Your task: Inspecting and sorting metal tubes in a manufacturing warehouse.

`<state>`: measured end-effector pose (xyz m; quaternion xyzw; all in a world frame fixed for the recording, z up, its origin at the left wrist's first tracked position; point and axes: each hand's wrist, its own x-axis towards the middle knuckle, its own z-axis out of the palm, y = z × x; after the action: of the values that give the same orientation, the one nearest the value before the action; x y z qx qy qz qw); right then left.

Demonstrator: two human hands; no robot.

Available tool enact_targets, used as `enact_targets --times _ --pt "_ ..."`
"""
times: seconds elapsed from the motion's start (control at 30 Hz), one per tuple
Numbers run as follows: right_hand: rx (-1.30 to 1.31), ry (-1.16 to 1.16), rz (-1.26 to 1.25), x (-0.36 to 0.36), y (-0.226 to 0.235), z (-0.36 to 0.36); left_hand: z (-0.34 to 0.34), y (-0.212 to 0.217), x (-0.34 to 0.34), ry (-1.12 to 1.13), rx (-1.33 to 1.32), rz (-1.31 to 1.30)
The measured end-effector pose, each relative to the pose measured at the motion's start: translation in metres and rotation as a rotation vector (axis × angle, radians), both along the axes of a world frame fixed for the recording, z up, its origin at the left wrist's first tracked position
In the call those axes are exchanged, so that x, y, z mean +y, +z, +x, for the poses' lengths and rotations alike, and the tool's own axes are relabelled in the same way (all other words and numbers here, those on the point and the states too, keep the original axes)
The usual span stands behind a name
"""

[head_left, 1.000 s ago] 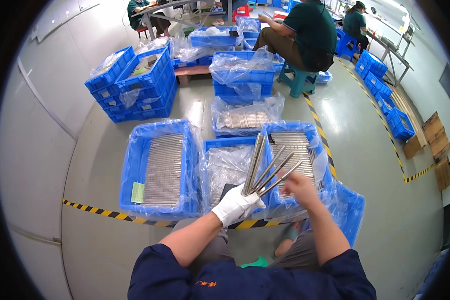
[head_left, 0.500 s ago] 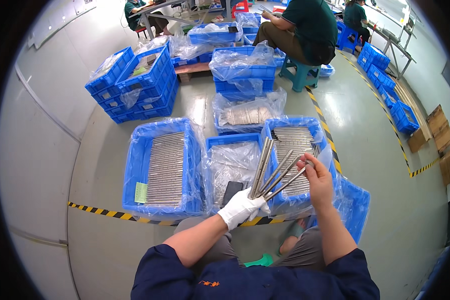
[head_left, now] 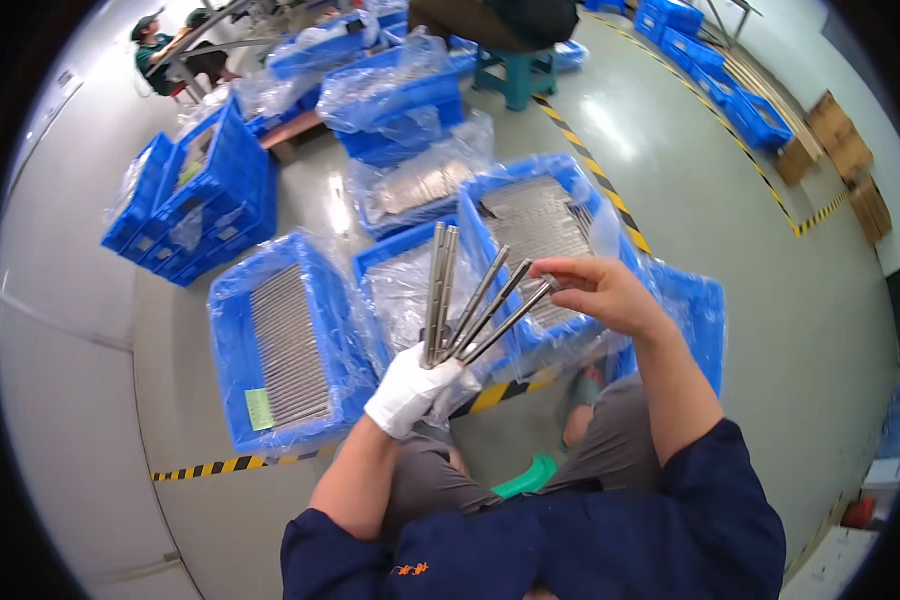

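Note:
My left hand [head_left: 410, 390], in a white glove, is closed round the lower ends of several slim metal rods [head_left: 438, 290], which fan out upward. My bare right hand [head_left: 610, 295] has its thumb and forefinger at the upper end of the rightmost rod [head_left: 510, 322], one on either side of it. Below and beyond the rods stands a blue crate [head_left: 370, 262] lined with clear plastic. More metal rods [head_left: 540, 225] lie in rows in the lined crate to its right. Another lined crate [head_left: 235, 395] at the left holds a row of rods and a pale green slip [head_left: 259, 410].
A stack of blue crates [head_left: 220, 215] stands at the far left, with more plastic-covered crates [head_left: 395, 100] ahead. Beside my right knee is another blue crate [head_left: 705, 320]. A person sits on a teal stool [head_left: 515, 78] at the back. Striped tape [head_left: 590, 165] marks the floor.
The view has turned and tilted, so the crates sit differently in it. The rods stay in my left hand; my right hand has turned more sideways at the rightmost rod's end.

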<state>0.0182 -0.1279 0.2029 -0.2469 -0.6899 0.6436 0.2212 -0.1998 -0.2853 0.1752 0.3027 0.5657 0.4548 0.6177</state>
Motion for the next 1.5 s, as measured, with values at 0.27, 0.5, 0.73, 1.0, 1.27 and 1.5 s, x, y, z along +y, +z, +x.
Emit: enact_targets --times 0.27,0.5,0.73,1.0,1.27,1.5 --pt "0.126 0.020 -0.234 0.011 0.006 0.017 0.013 0.001 0.007 -0.149 0.148 -0.054" --pt "0.176 0.082 -0.233 0.008 0.003 0.015 0.012 0.001 0.004 -0.182 0.161 -0.072" --pt "0.002 0.034 -0.058 0.000 0.004 0.012 0.015 0.002 0.004 -0.170 0.220 -0.138" --pt "-0.014 -0.053 -0.269 0.011 0.001 0.010 0.018 0.005 0.002 -0.211 0.318 -0.132" --pt "-0.035 0.020 -0.222 0.010 -0.001 0.012 0.023 0.000 0.002 -0.230 0.305 -0.066" --pt "-0.077 -0.003 -0.237 0.009 -0.008 0.008 0.025 -0.010 0.001 -0.253 0.357 -0.062"
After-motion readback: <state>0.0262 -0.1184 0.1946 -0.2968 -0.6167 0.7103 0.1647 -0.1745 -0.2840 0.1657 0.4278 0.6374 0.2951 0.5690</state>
